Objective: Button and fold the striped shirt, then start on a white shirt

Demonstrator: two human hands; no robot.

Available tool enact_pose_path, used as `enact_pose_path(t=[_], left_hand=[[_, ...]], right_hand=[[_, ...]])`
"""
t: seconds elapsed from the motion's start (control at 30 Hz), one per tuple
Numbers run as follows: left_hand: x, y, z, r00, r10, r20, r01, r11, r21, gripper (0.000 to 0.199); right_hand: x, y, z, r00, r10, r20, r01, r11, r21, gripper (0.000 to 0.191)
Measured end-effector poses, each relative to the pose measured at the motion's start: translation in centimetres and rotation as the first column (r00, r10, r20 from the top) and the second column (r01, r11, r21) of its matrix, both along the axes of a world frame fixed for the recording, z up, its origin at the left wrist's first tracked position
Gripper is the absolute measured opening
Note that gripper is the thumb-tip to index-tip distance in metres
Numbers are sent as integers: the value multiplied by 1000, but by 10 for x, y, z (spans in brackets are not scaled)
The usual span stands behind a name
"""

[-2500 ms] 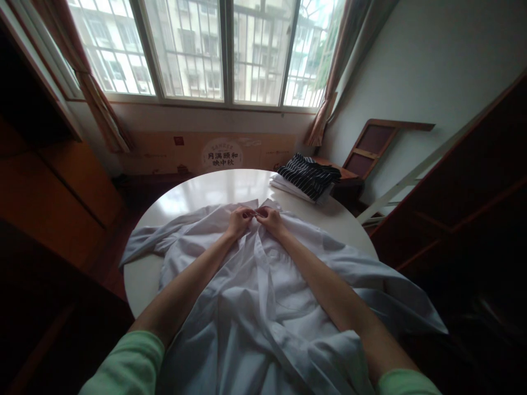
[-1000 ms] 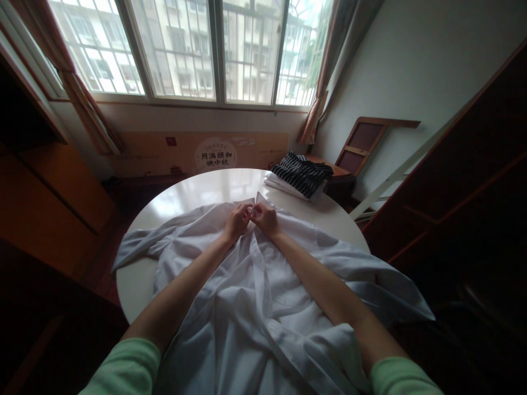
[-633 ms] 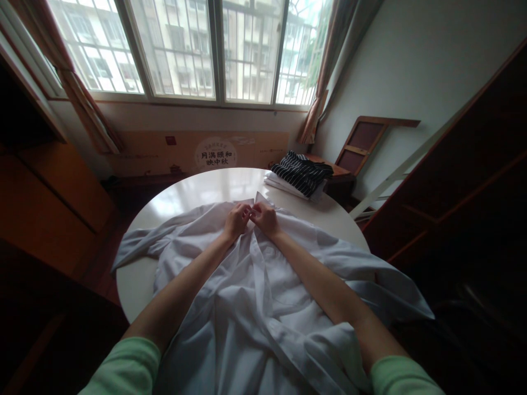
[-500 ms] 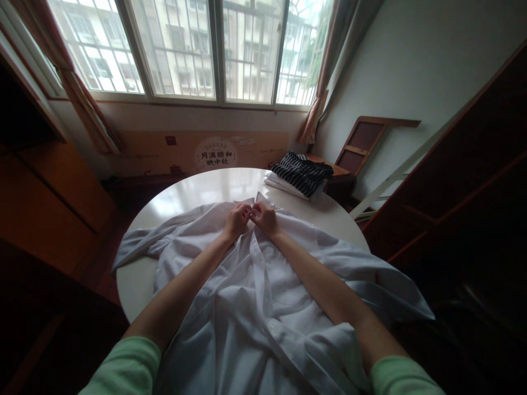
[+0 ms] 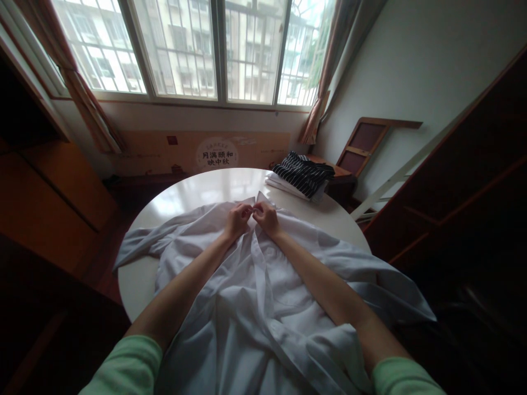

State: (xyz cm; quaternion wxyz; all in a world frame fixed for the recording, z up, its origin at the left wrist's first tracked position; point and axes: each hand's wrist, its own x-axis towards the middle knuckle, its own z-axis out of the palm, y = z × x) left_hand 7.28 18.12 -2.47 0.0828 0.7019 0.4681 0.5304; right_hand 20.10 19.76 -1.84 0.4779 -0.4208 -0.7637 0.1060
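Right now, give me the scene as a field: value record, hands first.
left hand: pinching the pale shirt near its collar
right hand: pinching beside the left; detail between the fingers too small to tell
shirt: front up, rumpled, sleeves out to both sides
table: round, white, glossy
far right of table: black striped cloth atop folded white cloth
background: barred window

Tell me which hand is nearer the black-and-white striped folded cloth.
Right. The right hand grips the white collared fabric shirt, to the near left of the striped cloth; the left hand grips the shirt too, farther left.
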Motion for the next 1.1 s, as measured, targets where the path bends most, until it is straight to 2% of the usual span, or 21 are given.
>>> enact_pose_path(t=[0.3,0.63,1.1], left_hand=[[-1,-2,3,999,29,43,-28,999,-28,9],[0,0,2,999,30,36,-28,999,-38,8],[0,-2,5,999,37,40,-35,998,-46,9]], right_hand=[[1,-5,3,997,76,17,-76,997,4,12],[0,-5,3,998,25,59,-26,1000,15,12],[-1,-3,0,999,18,27,-19,999,32,9]])
